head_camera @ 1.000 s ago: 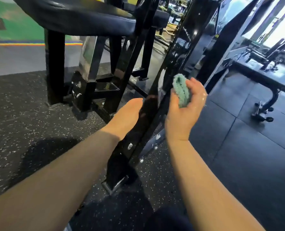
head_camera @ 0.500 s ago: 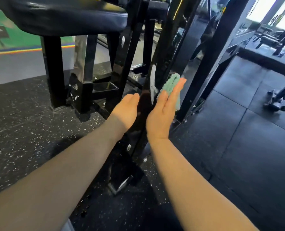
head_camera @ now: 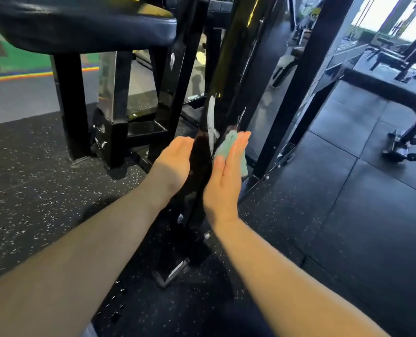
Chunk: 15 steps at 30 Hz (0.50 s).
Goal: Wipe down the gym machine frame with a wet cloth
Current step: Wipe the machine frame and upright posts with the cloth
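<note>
Frame post (head_camera: 224,69) sits between your flat palms: left grip (head_camera: 175,164) released against it, right grip (head_camera: 226,181) straight-fingered, pressing cloth (head_camera: 226,148) on. Seat pad (head_camera: 80,23) crowds left, second upright (head_camera: 306,81) close behind cloth.

Single view, head-worn, wide-angle. It faces forward and steeply down along the person's own arms. Both forearms enter at the bottom edge and run up to the left hand (head_camera: 175,164) and right hand (head_camera: 226,176) at mid-picture. The camera is very near. The slanted frame post (head_camera: 222,88) between the hands fills the centre, from the top edge down to the speckled floor (head_camera: 44,166). A seat pad (head_camera: 80,23) cuts the upper left corner. Far right, the view reaches a bench (head_camera: 384,88) and bright windows (head_camera: 372,13). Straight lines lean and bow toward the edges.
</note>
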Each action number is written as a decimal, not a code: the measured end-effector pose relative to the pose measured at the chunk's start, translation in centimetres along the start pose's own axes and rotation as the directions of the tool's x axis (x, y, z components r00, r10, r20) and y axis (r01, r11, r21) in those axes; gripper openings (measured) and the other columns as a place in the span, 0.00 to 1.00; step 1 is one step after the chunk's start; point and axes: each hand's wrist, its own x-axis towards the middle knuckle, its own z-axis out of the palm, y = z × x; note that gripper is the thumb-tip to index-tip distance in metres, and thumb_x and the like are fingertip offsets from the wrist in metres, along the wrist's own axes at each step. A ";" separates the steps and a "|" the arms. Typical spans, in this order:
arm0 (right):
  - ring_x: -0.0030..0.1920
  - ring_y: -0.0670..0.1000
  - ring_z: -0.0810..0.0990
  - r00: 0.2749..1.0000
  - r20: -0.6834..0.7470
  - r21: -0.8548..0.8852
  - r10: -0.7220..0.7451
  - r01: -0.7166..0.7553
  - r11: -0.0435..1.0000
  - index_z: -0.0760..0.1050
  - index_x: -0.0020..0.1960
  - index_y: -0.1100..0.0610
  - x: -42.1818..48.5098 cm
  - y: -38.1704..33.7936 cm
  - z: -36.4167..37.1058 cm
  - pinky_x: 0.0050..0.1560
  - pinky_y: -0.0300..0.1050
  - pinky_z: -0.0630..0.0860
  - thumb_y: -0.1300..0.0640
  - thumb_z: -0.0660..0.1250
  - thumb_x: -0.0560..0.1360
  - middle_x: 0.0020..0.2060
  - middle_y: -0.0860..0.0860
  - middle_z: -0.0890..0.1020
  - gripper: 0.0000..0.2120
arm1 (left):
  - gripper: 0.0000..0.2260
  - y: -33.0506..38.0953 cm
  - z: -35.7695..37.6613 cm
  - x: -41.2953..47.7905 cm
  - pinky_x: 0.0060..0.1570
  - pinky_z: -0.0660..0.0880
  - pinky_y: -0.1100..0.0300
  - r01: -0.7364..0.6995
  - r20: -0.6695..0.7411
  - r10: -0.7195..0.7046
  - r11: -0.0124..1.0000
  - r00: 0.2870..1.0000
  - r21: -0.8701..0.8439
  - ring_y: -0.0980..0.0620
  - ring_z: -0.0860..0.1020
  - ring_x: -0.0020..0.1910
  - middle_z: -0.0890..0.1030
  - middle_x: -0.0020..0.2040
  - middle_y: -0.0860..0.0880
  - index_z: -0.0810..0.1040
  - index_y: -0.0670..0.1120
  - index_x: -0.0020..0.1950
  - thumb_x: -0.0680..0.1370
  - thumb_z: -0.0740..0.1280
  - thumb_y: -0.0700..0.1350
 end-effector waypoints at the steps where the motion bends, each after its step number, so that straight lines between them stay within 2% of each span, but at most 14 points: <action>1: 0.77 0.47 0.41 0.999 -0.039 -0.014 -0.029 0.028 1.000 0.38 0.72 0.44 1.5 -0.9 -0.1 0.75 0.40 0.41 0.59 0.48 0.82 0.77 0.52 0.42 0.26 | 0.12 0.2 0.1 0.1 0.44 0.72 0.53 0.036 -0.006 -0.036 0.999 0.999 -0.002 0.48 0.78 0.44 0.81 0.50 0.48 0.79 0.57 0.41 0.71 0.57 0.57; 3: 0.77 0.50 0.42 0.988 -0.142 -0.013 -0.057 0.056 0.998 0.40 0.76 0.54 5.0 -2.9 -0.2 0.76 0.42 0.42 0.60 0.48 0.83 0.77 0.55 0.44 0.25 | 0.11 0.2 0.3 0.4 0.45 0.71 0.52 0.087 -0.016 -0.087 0.996 0.996 -0.029 0.46 0.76 0.42 0.80 0.46 0.47 0.76 0.57 0.30 0.68 0.57 0.56; 5: 0.77 0.51 0.44 0.979 -0.185 0.019 -0.087 0.092 0.996 0.43 0.77 0.58 6.2 -3.0 -0.2 0.77 0.46 0.44 0.59 0.48 0.83 0.77 0.56 0.46 0.25 | 0.10 0.0 0.4 0.5 0.50 0.71 0.50 0.100 -0.028 -0.100 0.995 0.995 -0.023 0.45 0.76 0.43 0.79 0.45 0.47 0.74 0.56 0.27 0.66 0.57 0.55; 7: 0.77 0.51 0.46 0.991 -0.122 -0.003 -0.058 0.058 0.998 0.42 0.76 0.54 3.4 -1.2 0.2 0.77 0.49 0.46 0.59 0.48 0.83 0.78 0.55 0.47 0.25 | 0.10 -0.4 0.5 0.3 0.55 0.73 0.46 0.053 -0.025 -0.053 0.998 0.998 -0.026 0.44 0.78 0.48 0.81 0.49 0.47 0.76 0.58 0.36 0.68 0.57 0.57; 9: 0.77 0.49 0.47 0.999 -0.039 -0.033 0.006 -0.007 0.999 0.40 0.75 0.49 0.1 0.7 0.1 0.77 0.48 0.47 0.60 0.49 0.82 0.78 0.53 0.47 0.26 | 0.13 -0.9 0.5 0.3 0.53 0.74 0.47 -0.004 -0.003 0.004 1.000 1.000 0.014 0.46 0.78 0.48 0.81 0.51 0.48 0.77 0.56 0.45 0.72 0.55 0.58; 10: 0.77 0.49 0.48 0.999 -0.006 -0.030 0.034 -0.034 0.999 0.39 0.75 0.49 -0.3 1.1 -0.2 0.76 0.46 0.46 0.59 0.49 0.82 0.78 0.52 0.48 0.26 | 0.14 -1.1 0.4 0.4 0.51 0.74 0.48 -0.023 -0.005 0.023 1.000 1.000 0.019 0.46 0.77 0.46 0.81 0.49 0.48 0.77 0.54 0.45 0.72 0.54 0.58; 11: 0.77 0.51 0.51 0.999 -0.018 -0.025 0.033 -0.033 0.999 0.38 0.75 0.49 0.6 1.0 -0.4 0.76 0.47 0.48 0.57 0.49 0.82 0.77 0.53 0.51 0.27 | 0.14 -1.0 0.4 0.4 0.49 0.73 0.49 -0.015 -0.014 0.015 1.000 1.000 -0.004 0.46 0.77 0.45 0.81 0.47 0.48 0.77 0.54 0.45 0.72 0.55 0.58; 13: 0.74 0.54 0.58 0.991 -0.127 -0.033 -0.033 0.030 0.999 0.39 0.77 0.51 4.0 -0.9 -0.3 0.75 0.56 0.53 0.52 0.47 0.82 0.74 0.55 0.58 0.28 | 0.14 -1.0 0.6 0.5 0.47 0.73 0.50 0.014 -0.017 -0.015 0.999 1.000 -0.037 0.44 0.76 0.44 0.80 0.45 0.47 0.77 0.51 0.45 0.72 0.56 0.58; 15: 0.76 0.54 0.53 0.970 -0.230 0.008 -0.083 0.087 0.996 0.43 0.78 0.56 7.4 -3.0 -0.3 0.75 0.57 0.52 0.54 0.47 0.82 0.76 0.56 0.54 0.26 | 0.12 -0.9 0.5 0.5 0.51 0.73 0.50 -0.029 -0.032 0.027 0.997 0.999 -0.070 0.42 0.77 0.48 0.80 0.46 0.46 0.78 0.52 0.48 0.76 0.56 0.54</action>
